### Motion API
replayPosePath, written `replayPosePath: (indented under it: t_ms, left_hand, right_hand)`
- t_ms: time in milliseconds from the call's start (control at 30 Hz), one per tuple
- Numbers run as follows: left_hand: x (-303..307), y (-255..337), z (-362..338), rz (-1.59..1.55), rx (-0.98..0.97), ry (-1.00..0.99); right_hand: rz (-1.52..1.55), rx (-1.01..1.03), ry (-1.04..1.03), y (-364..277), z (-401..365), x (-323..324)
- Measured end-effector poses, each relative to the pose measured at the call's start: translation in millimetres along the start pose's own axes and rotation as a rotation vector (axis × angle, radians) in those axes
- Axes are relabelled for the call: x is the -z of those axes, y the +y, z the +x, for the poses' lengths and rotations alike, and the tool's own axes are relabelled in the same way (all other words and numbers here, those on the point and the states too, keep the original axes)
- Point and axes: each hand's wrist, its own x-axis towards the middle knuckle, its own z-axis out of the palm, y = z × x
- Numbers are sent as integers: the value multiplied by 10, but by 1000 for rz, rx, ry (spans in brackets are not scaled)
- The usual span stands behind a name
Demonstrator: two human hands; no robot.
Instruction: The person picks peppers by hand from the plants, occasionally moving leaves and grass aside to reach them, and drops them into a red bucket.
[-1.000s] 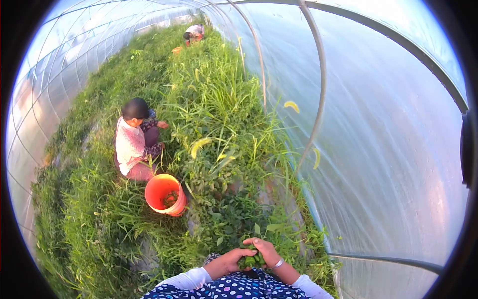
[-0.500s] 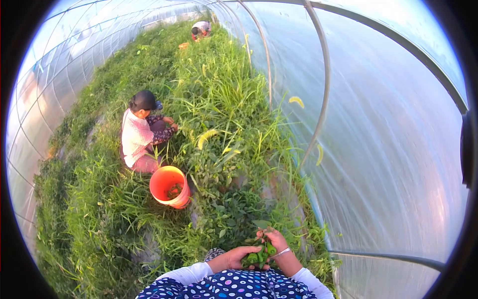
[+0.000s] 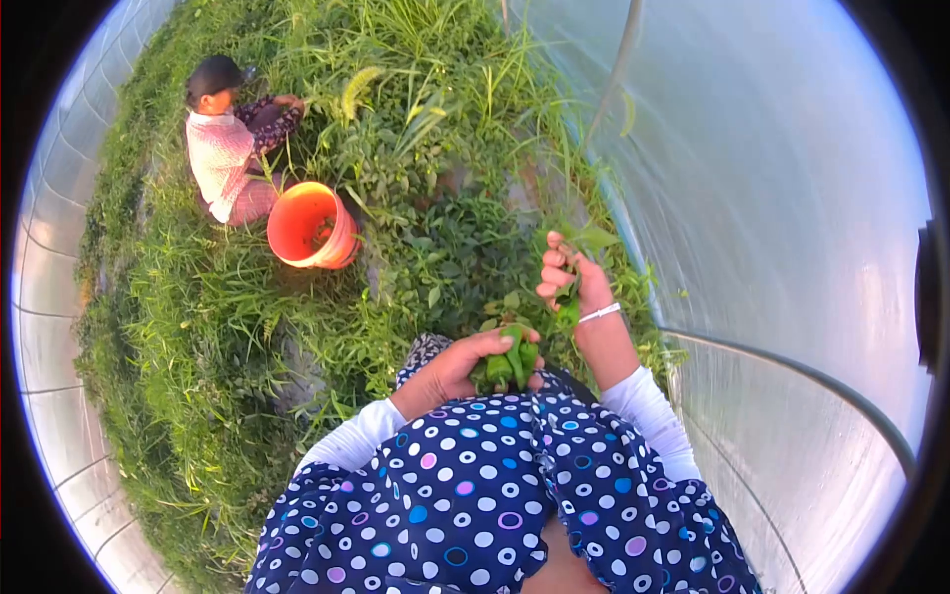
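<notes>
Green peppers (image 3: 510, 361) fill my left hand (image 3: 463, 364), whose fingers are curled round them close to my dotted clothing. My right hand (image 3: 576, 277), with a white band at the wrist, is raised to the right and further forward. Its fingers are closed on a leafy green sprig (image 3: 592, 238); part of the green stuff hangs below the palm, and I cannot make out whether a pepper is among it. Dark leafy plants (image 3: 457, 243) grow just beyond both hands.
An orange bucket (image 3: 315, 226) with some peppers low inside stands among the weeds ahead to the left. Beside it a person (image 3: 223, 148) in a dark cap crouches, hands at the plants. The plastic greenhouse wall (image 3: 772, 218) and its bent poles rise on the right.
The view has tilted down. My right hand has parted from my left and moved up and right with the leafy sprig. The peppers have stayed in my left hand.
</notes>
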Motion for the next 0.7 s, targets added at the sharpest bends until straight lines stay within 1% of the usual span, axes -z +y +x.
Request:
replayPosePath:
  t_ms: [33, 100, 133, 200, 267, 333, 400, 433, 467, 533, 600, 633, 667, 700]
  left_hand:
    - [27, -6, -11, -26, -13, 13]
    - [108, 29, -3, -31, -48, 15]
    - [135, 34, -1, -37, -51, 14]
    - [164, 46, 12, -76, -84, -43]
    - [152, 44, 25, -97, -100, -24]
    - [107, 68, 41, -173, -167, 58]
    - [164, 63, 93, -192, -158, 56]
    - [205, 44, 124, -144, -136, 49]
    - [224, 26, 139, -95, -116, 42]
    - [186, 46, 157, -32, -115, 17]
    - [127, 91, 171, 27, -125, -26]
    - [92, 111, 160, 59, -119, -13]
    - [131, 104, 187, 67, -110, -40]
    - [122, 110, 194, 62, -95, -16]
  right_hand:
    - [11, -3, 29, -14, -38, 20]
    - [-81, -2, -73, -62, -38, 17]
    - [-84, -7, -69, -49, -41, 36]
    - [42, -24, -97, -25, -47, 87]
    - [56, -23, -89, -17, -12, 111]
    - [67, -14, -85, 9, 1, 56]
    - [-22, 75, 69, 49, 22, -50]
    - [-4, 89, 112, 89, 54, -67]
    - [-6, 87, 112, 142, 74, -61]
    - [-52, 158, 148, 234, 135, -62]
    - [-79, 197, 104, 321, 108, -118]
    - [-255, 253, 220, 365, 91, -156]
    - [-434, 308, 330, 409, 103, -202]
    - [-438, 306, 297, 436, 106, -216]
